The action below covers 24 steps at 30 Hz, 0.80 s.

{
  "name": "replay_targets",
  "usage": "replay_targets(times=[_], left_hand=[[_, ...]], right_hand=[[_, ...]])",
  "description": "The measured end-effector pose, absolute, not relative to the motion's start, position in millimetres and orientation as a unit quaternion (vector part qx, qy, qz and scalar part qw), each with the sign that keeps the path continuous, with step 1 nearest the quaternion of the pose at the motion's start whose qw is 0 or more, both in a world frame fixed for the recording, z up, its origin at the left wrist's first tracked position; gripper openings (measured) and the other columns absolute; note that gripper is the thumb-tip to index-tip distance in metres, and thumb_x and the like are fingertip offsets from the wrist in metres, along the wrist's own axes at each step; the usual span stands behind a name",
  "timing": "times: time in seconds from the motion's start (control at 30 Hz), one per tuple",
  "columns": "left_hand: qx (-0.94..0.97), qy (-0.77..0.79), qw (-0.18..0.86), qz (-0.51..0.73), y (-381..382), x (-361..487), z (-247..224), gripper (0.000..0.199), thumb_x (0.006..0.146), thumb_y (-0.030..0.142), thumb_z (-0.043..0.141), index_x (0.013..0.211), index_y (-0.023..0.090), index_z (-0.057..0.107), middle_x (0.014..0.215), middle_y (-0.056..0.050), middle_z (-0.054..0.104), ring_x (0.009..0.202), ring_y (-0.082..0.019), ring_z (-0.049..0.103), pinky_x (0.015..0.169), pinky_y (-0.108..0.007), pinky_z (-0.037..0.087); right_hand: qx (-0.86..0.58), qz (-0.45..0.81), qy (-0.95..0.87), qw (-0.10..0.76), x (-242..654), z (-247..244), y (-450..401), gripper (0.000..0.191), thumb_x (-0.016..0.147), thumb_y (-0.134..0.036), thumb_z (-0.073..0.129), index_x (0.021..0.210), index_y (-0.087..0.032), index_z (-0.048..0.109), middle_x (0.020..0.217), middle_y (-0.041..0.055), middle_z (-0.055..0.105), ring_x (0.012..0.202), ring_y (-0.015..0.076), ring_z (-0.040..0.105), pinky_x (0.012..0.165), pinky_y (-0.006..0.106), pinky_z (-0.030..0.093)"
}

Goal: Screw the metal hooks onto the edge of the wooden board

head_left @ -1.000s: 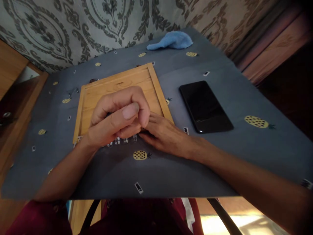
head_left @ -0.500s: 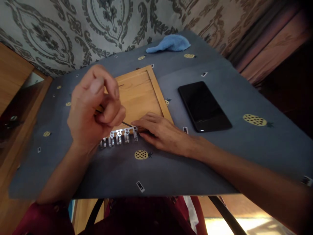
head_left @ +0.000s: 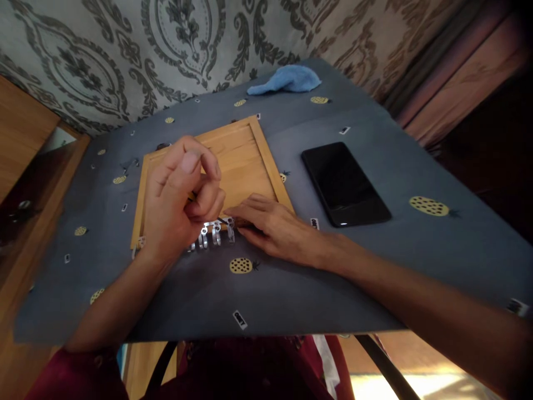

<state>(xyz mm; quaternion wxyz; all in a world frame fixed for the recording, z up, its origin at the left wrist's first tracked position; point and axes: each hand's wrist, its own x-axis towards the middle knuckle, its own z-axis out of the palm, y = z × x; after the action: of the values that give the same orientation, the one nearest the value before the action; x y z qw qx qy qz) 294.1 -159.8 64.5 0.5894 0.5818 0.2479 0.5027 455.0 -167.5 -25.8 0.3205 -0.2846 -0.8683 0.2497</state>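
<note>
My left hand [head_left: 179, 200] is closed around a screwdriver, mostly hidden in the fist. A bit of its yellow and black handle [head_left: 192, 196] shows between the fingers, and its thin dark shaft [head_left: 222, 220] slants down to the right end of a metal hook rail [head_left: 216, 232]. The rail, with several shiny curved hooks, lies along the near edge of a framed wooden board [head_left: 239, 161]. My right hand [head_left: 275, 225] grips the board's near right edge, fingers on top and thumb low in front. Its fingertips are close to the shaft's tip. Any screw there is hidden.
A black phone [head_left: 345, 183] lies right of the board. Near the wall is a crumpled blue cloth [head_left: 291, 79]. Small metal pieces [head_left: 131, 164] lie left of the board. A wooden cabinet [head_left: 25, 133] stands at the left beside the grey table cover [head_left: 183, 311].
My left hand has moved right and down with the screwdriver, bringing it nearer my right hand and uncovering the board's left side. My right hand stays in place.
</note>
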Motion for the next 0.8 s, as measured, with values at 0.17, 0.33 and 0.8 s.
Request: replay_targets(times=[0.17,0.33,0.8], left_hand=[[0.588,0.25,0.561,0.526,-158,290,69,0.026,0.093,0.03,0.058,0.069,0.019,0.06,0.043,0.008,0.019,0.035,-0.004,0.011,0.038,-0.019,0.016],[0.573,0.259,0.505,0.592,-153,274,86,0.024,0.086,0.034,0.066,0.069,0.019,0.06,0.047,0.006,0.027,0.041,-0.008,0.026,0.042,-0.021,0.027],[0.509,0.294,0.495,0.64,-158,209,76,0.019,0.084,0.027,0.063,0.067,0.018,0.059,0.048,0.004,0.032,0.044,-0.009,0.032,0.046,-0.024,0.029]], right_hand=[[-0.286,0.24,-0.854,0.362,455,-27,-169,0.029,0.096,-0.012,0.048,0.123,-0.015,0.058,0.103,0.0099,0.067,0.098,0.0212,0.06,0.087,0.039,0.052],[-0.297,0.22,-0.84,0.398,460,-27,-167,0.031,0.094,-0.01,0.049,0.123,-0.015,0.059,0.104,0.0099,0.069,0.094,0.0184,0.063,0.08,0.034,0.054],[-0.5,0.239,-0.687,0.47,476,-34,-152,0.03,0.091,-0.036,0.057,0.109,-0.017,0.07,0.064,-0.0003,0.07,0.058,0.0149,0.064,0.063,0.029,0.051]])
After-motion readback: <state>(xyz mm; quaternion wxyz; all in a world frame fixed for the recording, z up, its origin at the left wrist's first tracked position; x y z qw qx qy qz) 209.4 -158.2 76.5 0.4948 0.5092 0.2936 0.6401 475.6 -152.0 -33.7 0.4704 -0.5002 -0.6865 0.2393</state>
